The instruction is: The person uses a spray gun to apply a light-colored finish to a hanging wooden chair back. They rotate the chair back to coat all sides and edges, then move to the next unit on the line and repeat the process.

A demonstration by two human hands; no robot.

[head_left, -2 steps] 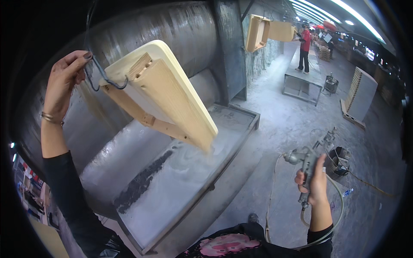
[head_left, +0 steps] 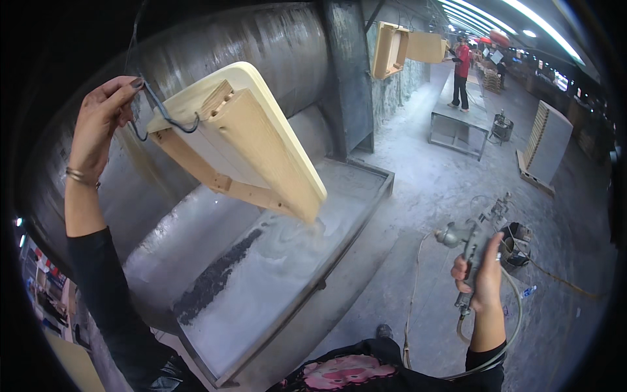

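Note:
My left hand (head_left: 104, 121), raised at the left, pinches a bent dark metal hook (head_left: 160, 108). From that hook hangs a pale wooden panel (head_left: 258, 104) with a frame of wooden rails (head_left: 264, 144) on its underside; it is tilted, its lower corner pointing down over the trough. A grey spray gun (head_left: 470, 245) is gripped in my right hand (head_left: 482, 274) at the right, its nozzle toward the panel and well apart from it. A pale hose (head_left: 518, 313) trails from the gun past my forearm.
Below the panel lies a metal trough (head_left: 353, 242) of cloudy white liquid, backed by a curved metal wall (head_left: 261, 52). Other wooden frames (head_left: 390, 52) hang farther off. A person (head_left: 462, 72) stands on a platform (head_left: 450, 124). A bucket (head_left: 517, 245) and stacked panels (head_left: 545, 144) stand right.
The wooden panel has swung slightly, its lower corner shifting up and left. My right hand and the spray gun have moved a little to the right. My left hand stays nearly in place.

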